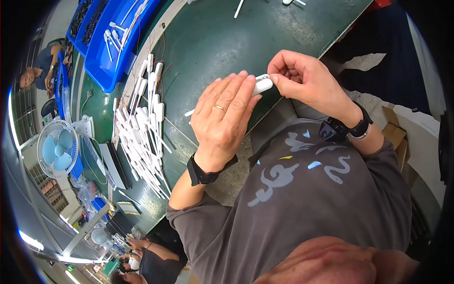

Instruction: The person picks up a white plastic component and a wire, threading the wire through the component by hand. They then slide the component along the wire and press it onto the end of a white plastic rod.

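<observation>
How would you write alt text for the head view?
A person's left hand holds a white, rounded plastic piece over a green worktop, with the right hand at its end. To the left lie heaped slim white plastic pieces and a blue plastic tray.

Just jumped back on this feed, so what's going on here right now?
A person holds a white, rounded piece in the left hand, above the near edge of a green table. The right hand has its thumb and fingertips at the end of that piece; whether they pinch anything is too small to tell. To the left, a pile of similar white pieces lies on the table, and a blue bin beyond it holds a few more.
</observation>
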The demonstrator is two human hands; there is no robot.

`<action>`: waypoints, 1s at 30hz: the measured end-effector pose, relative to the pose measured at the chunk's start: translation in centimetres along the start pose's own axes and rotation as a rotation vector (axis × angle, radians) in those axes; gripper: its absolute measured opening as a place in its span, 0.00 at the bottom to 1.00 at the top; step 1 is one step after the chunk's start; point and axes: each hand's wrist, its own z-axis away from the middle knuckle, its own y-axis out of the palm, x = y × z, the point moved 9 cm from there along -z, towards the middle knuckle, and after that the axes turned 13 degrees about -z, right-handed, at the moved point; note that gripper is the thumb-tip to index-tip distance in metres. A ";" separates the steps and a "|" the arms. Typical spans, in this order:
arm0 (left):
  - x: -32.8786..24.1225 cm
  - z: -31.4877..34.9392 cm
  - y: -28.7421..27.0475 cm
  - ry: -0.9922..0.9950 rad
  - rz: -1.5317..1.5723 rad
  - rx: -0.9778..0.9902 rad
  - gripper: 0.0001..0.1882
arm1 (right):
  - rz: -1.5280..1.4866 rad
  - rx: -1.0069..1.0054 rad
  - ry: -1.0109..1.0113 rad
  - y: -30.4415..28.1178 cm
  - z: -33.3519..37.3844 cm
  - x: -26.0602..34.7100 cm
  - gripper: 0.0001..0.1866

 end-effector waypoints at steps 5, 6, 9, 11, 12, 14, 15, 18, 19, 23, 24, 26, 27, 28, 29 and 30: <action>-0.1 0.3 -0.5 0.022 0.014 -0.040 0.21 | -0.021 -0.002 -0.057 0.6 0.7 0.7 0.05; 0.0 0.3 -0.5 0.021 0.013 -0.042 0.21 | -0.038 -0.004 -0.054 0.7 0.8 0.8 0.05; 0.1 0.4 -0.7 0.033 0.023 -0.082 0.21 | -0.045 0.016 -0.069 0.8 0.9 1.0 0.05; 0.0 0.4 -0.9 0.036 0.013 -0.084 0.21 | -0.047 0.029 -0.074 1.0 1.0 1.2 0.06; -0.1 0.3 -1.1 0.042 0.005 -0.084 0.20 | -0.053 0.032 -0.082 1.1 1.0 1.3 0.06; -0.2 0.3 -1.3 0.044 -0.004 -0.086 0.20 | -0.067 0.037 -0.099 1.1 1.1 1.5 0.06; -0.3 0.3 -1.3 0.046 -0.010 -0.086 0.20 | -0.065 0.041 -0.098 1.1 1.1 1.5 0.06; -0.5 0.3 -1.5 0.050 -0.022 -0.091 0.20 | -0.066 0.065 -0.078 1.2 1.2 1.5 0.05; -0.5 0.3 -1.5 0.050 -0.035 -0.098 0.19 | -0.064 0.068 -0.078 1.2 1.2 1.5 0.05; -0.7 0.4 -1.7 0.058 -0.073 -0.114 0.18 | -0.062 0.075 -0.116 1.4 1.2 1.7 0.05; -0.8 0.3 -1.8 0.069 -0.085 -0.114 0.18 | -0.047 0.078 -0.126 1.4 1.2 1.7 0.05; -0.9 0.4 -1.8 0.078 -0.099 -0.113 0.17 | -0.018 0.084 -0.146 1.3 1.3 1.8 0.05; -1.0 0.5 -1.8 0.098 -0.116 -0.108 0.17 | -0.017 0.086 -0.144 1.3 1.2 1.8 0.05; -1.1 0.6 -1.8 0.118 -0.133 -0.103 0.16 | -0.023 0.096 -0.130 1.3 1.2 1.8 0.05; -1.2 0.7 -1.8 0.138 -0.150 -0.098 0.16 | -0.029 0.106 -0.116 1.3 1.1 1.7 0.05; -1.1 0.7 -1.8 0.135 -0.151 -0.098 0.16 | -0.035 0.116 -0.102 1.4 1.0 1.6 0.06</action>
